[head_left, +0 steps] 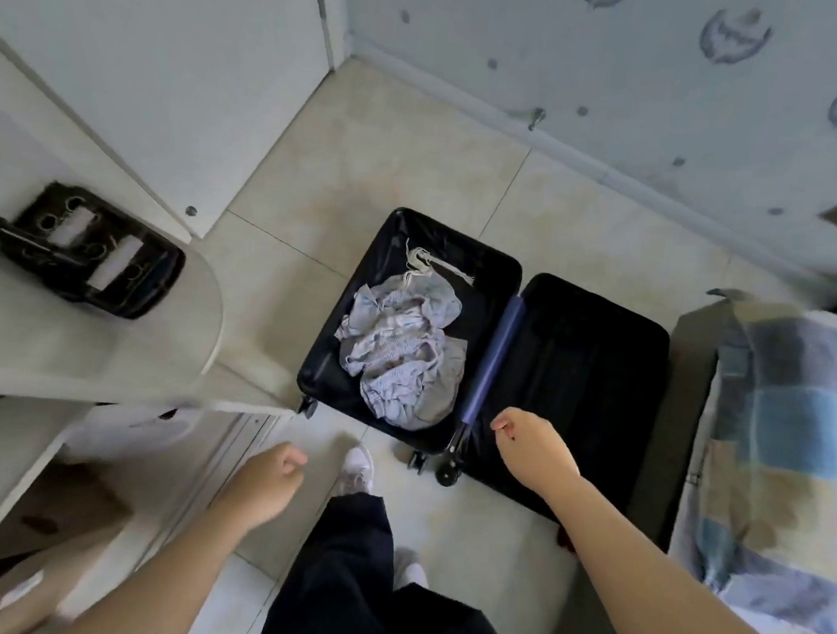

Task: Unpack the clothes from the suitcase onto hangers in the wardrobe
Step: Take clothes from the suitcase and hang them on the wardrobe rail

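An open black suitcase (582,365) lies flat on the tiled floor ahead of me. Its left half holds a crumpled pale blue-and-white garment (403,346) with a drawstring; its right half looks bare. My left hand (267,481) hangs near the floor just left of my foot, fingers loosely curled, holding nothing. My right hand (532,447) hovers over the near edge of the suitcase's right half, fingers curled, nothing in it. The white wardrobe (149,56) stands at the left.
A rounded white shelf (93,349) at the left carries a black patterned object (98,252). A bed with a blue checked cover (796,434) borders the right. My legs in dark trousers and white shoes (359,465) stand before the suitcase. A cardboard box (52,536) sits lower left.
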Available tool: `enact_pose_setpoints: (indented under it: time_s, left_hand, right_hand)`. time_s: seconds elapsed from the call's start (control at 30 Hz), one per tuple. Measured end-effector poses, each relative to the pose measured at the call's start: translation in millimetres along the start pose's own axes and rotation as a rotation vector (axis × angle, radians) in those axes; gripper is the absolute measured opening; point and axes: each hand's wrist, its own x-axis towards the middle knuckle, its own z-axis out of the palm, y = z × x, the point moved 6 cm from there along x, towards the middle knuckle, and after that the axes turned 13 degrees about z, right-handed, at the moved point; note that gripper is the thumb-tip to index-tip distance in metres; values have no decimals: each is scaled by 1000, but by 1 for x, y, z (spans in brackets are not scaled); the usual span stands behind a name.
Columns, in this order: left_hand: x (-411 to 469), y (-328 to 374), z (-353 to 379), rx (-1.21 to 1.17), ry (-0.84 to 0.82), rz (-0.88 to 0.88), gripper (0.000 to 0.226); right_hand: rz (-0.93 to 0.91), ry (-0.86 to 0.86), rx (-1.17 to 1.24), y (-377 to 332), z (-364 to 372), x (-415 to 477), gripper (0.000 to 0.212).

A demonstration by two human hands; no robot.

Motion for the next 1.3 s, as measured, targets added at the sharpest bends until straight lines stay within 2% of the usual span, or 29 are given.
enact_pose_setpoints:
  time_s: [0.27,0.5,0.63,0.73,0.8,0.87,0.9,0.93,0.97,1.0,1.1,1.17,1.3]
  left_hand:
    - [155,-50,38,92,-166,-40,23]
    - [314,-99,102,64,-96,-54,37]
    - [411,-125,130,118,-47,-25,37]
    - [482,-143,158,59,3,-53,37]
    - [518,-156,177,-29,29,-147,28]
    - [544,-171,196,-141,74,-234,3]
    - [554,-176,204,-205,111,-254,9]
    - [560,-181,212,-264,131,-277,6]
    - [562,-184,217,-315,159,-286,9]
    - [562,-187,224,-354,159,-287,15]
    - [550,-185,239,-418,38,-273,20]
    - [534,-181,242,-408,-47,-265,20]
    - [489,-157,216,-307,-17,-196,2]
  right_hand:
    - [201,-189,70,8,102,128,28]
    - [300,-278,146,27,210,273,28]
    - [324,-236,208,36,252,366,30]
    - [299,-241,235,37,293,432,34]
    - [273,-227,262,33,316,470,41]
    - [227,-188,351,23,330,502,58]
    - [214,-190,436,17,333,514,71]
    - [230,-219,545,14,340,525,82]
    - [275,-261,652,11,346,533,87]
    - [319,-323,741,8,354,541,82]
    - [373,-431,830,-3,358,540,34]
    - [470,-490,950,0,358,527,24]
    - [604,-478,1077,16,329,487,10]
